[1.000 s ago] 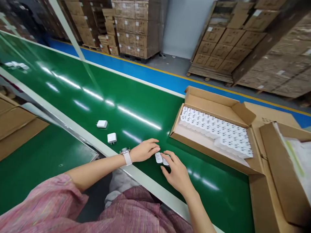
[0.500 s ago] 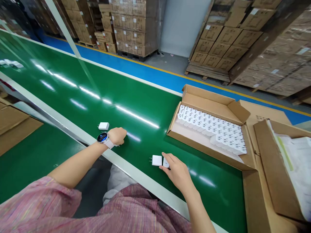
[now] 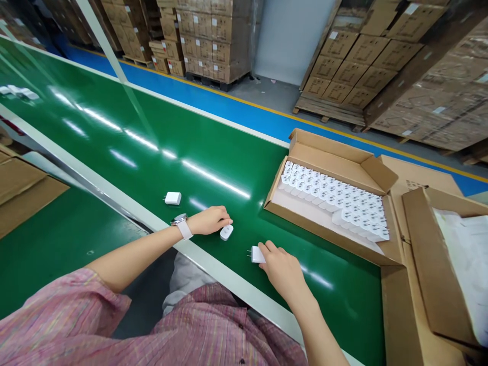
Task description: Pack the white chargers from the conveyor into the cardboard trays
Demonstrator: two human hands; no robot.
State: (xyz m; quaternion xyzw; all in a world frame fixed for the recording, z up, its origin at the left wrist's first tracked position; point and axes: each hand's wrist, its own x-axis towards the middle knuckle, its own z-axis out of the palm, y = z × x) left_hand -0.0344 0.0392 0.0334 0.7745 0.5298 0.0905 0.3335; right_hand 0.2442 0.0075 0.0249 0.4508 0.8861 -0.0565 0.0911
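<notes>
My left hand [image 3: 211, 219], with a watch on its wrist, is closed, its fingertips on a white charger [image 3: 226, 232] whose end face points up toward me. Lower right, my right hand [image 3: 280, 265] closes over a white plug charger [image 3: 257, 254] at the green belt [image 3: 213, 152]; the two prongs stick out to the left. Whether a second charger is under that palm is hidden. Another white charger [image 3: 173, 198] lies loose on the belt, beyond my left wrist, prongs to the left.
An open carton [image 3: 324, 231] at the right holds rows of white chargers [image 3: 339, 198] with prongs up. Beside it stands another carton [image 3: 438, 274] with white sheets inside. White items [image 3: 19, 92] lie far left on the belt. Stacked boxes [image 3: 213, 46] stand behind the blue floor strip.
My left hand has moved right along the belt with a charger now showing at its fingers. My right hand has shifted slightly right, with one charger now showing instead of two.
</notes>
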